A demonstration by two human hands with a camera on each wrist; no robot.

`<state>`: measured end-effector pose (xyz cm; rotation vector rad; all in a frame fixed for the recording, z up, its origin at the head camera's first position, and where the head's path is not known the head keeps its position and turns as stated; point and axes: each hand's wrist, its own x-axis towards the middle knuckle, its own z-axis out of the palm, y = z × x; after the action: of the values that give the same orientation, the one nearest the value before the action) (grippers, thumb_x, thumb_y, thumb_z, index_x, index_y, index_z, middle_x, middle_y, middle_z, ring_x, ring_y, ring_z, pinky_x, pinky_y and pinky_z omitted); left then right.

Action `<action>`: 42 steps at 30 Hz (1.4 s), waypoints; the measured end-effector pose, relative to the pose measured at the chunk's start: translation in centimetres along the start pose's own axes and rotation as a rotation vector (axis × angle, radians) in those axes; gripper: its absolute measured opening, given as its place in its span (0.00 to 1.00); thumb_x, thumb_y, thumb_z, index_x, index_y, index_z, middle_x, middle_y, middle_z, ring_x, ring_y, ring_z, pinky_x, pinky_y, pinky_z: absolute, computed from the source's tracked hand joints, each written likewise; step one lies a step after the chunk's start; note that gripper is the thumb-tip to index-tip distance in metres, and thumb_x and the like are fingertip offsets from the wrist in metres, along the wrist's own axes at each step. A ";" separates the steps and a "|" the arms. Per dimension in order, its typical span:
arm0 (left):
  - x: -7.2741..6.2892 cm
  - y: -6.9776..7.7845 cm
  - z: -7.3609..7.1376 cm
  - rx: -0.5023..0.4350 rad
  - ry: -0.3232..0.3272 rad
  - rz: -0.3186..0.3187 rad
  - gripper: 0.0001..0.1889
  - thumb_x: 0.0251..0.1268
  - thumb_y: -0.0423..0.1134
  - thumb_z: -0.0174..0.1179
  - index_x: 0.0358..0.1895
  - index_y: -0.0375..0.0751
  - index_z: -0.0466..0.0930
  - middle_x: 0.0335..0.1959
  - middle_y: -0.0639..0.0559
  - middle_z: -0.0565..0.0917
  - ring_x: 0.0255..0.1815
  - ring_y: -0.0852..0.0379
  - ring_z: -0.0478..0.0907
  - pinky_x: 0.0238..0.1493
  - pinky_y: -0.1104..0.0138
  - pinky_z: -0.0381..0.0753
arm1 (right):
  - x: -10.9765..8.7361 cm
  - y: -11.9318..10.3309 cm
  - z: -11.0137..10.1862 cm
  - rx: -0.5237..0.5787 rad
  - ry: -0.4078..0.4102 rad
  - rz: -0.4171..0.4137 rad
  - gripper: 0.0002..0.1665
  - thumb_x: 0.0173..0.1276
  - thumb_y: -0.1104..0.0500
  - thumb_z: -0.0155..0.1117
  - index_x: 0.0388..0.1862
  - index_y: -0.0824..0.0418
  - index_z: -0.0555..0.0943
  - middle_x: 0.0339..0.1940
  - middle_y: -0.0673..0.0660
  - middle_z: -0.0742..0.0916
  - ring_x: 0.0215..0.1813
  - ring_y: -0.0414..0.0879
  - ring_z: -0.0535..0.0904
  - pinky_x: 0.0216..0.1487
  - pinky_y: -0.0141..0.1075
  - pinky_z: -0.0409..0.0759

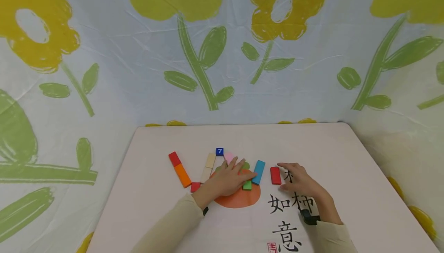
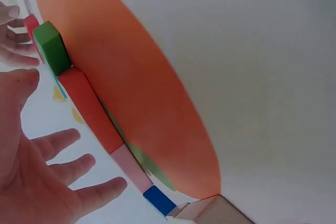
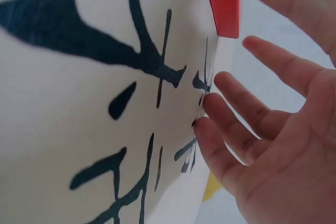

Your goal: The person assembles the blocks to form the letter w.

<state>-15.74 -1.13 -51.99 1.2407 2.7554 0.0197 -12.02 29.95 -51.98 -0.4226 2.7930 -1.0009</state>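
Note:
My left hand (image 1: 227,180) spreads its fingers over a line of toy blocks, its thumb by the light blue block (image 1: 258,172). In the left wrist view, the green block (image 2: 51,50), a red-orange block (image 2: 92,111), a pink block (image 2: 131,166) and a blue block (image 2: 159,201) run end to end beside those fingers. My right hand (image 1: 302,180) is at the right of a lone red block (image 1: 275,176), thumb and fingers parted. The right wrist view has the same red block (image 3: 224,4) close to the fingertips. Neither hand visibly grips a block.
At left, a red block (image 1: 175,158) and an orange block (image 1: 182,175) slant toward a small red block (image 1: 195,187). Plain wooden blocks (image 1: 210,160) lead to the blue cube marked 7 (image 1: 219,151). The tabletop (image 1: 145,214) carries a printed orange persimmon (image 1: 237,202) and black characters (image 1: 287,237).

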 end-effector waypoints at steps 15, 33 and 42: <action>-0.1 0.0 -0.2 0.016 -0.041 -0.014 0.25 0.81 0.56 0.41 0.77 0.78 0.55 0.79 0.45 0.56 0.78 0.38 0.51 0.69 0.40 0.61 | 0.3 0.0 0.1 -0.051 0.002 0.006 0.39 0.58 0.59 0.78 0.68 0.63 0.74 0.61 0.70 0.74 0.62 0.68 0.66 0.52 0.62 0.75; -0.1 0.3 0.1 0.053 -0.069 0.004 0.26 0.81 0.52 0.43 0.77 0.78 0.54 0.77 0.45 0.60 0.77 0.35 0.52 0.68 0.39 0.63 | 0.6 0.0 0.6 -0.085 0.037 0.020 0.36 0.57 0.58 0.79 0.64 0.62 0.77 0.58 0.68 0.76 0.59 0.65 0.68 0.51 0.60 0.75; 0.0 0.3 0.0 0.044 -0.085 -0.008 0.27 0.81 0.52 0.44 0.77 0.79 0.53 0.77 0.45 0.60 0.78 0.36 0.50 0.68 0.40 0.62 | 0.8 -0.4 0.2 -0.062 0.046 0.029 0.35 0.60 0.57 0.77 0.65 0.64 0.75 0.59 0.68 0.76 0.59 0.65 0.68 0.51 0.60 0.76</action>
<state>-15.53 -0.95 -52.01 1.2121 2.7014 -0.0921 -12.66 29.34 -51.92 -0.3700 2.8687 -0.9309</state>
